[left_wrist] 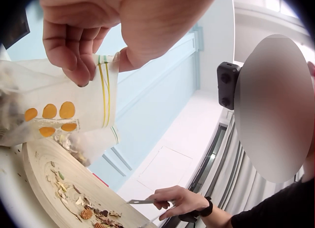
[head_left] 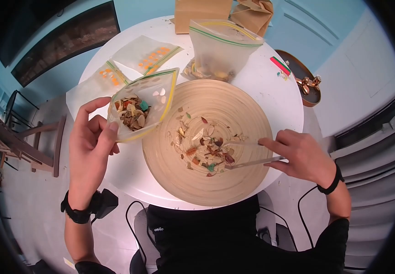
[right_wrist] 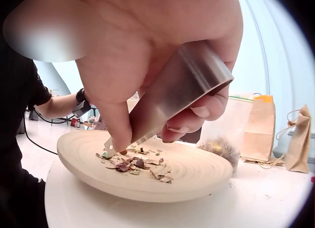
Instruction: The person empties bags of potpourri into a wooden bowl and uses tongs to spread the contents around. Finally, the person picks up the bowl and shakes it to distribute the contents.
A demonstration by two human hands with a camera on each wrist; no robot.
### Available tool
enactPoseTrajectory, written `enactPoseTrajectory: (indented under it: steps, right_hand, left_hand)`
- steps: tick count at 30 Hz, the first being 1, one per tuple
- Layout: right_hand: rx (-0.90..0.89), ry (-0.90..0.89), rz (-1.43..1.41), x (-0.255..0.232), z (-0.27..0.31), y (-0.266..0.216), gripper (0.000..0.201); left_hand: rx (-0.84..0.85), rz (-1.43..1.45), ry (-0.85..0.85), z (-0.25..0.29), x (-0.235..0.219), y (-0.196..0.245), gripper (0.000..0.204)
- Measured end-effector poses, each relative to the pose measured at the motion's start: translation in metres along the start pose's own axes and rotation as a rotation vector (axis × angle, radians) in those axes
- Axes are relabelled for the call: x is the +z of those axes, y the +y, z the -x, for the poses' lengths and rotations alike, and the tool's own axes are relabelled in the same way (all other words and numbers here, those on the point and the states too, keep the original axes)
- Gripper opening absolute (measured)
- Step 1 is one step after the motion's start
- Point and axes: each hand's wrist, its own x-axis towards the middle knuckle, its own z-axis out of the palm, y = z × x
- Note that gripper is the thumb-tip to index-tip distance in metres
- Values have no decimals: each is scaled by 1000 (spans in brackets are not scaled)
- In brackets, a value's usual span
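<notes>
My left hand [head_left: 91,139] pinches the rim of a clear zip bag [head_left: 163,107] between thumb and fingers. Its mouth gapes, showing dried petals, wood-like chips and a teal piece [head_left: 143,105] inside. Orange ovals mark the bag's side in the left wrist view. Beside it, a round wooden plate [head_left: 174,185] carries scattered potpourri [head_left: 206,146], with small brown cones, dark red petals and a teal bit. From the right, my right hand [head_left: 301,155] grips metal tongs [head_left: 256,162]; their arms are spread and the tips reach into the potpourri.
Behind the plate stands a larger zip bag [head_left: 215,52], partly filled with dried pieces. Two flat zip bags [head_left: 136,54] with orange lettering lie at back left. Brown paper bags [head_left: 202,16] stand at the rear. A tray [head_left: 313,93] with a metallic ornament is beyond the table's right edge.
</notes>
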Motion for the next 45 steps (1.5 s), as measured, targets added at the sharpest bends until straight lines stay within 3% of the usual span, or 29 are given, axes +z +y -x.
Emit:
enactPoseTrajectory:
  steps: [5,10,16,20,26,28,31,40,45]
  right_hand:
    - [7,9,-9,17,-12,7,50]
    - [-37,244,55,32,-35,16,46]
    - [128,140,99,5,2,25,48]
    - [144,104,187,-4,14,27,49]
    - [22,160,280,11,-11,24,51]
    - [-99,266,247,24,-27,23,49]
    - [-129,339,244,24,-38,12,44]
    - [-37,86,466,-7,11,-7,47]
    - [-99,194,402,9,-18,-15,49]
  left_hand:
    - [-1,-45,21,1,3,2,44]
    - [-7,-74,45,3,2,4,46]
    - [5,-102,31,0,-2,0,46]
    - [18,-68,37,-5,5,2,46]
    - [5,-42,26,-3,8,4,45]
    - [6,-43,22,-1,7,4,44]
    - [6,-27,45,1,6,5,43]
    - [6,-42,49,0,6,1,45]
    - [7,-44,45,2,9,3,46]
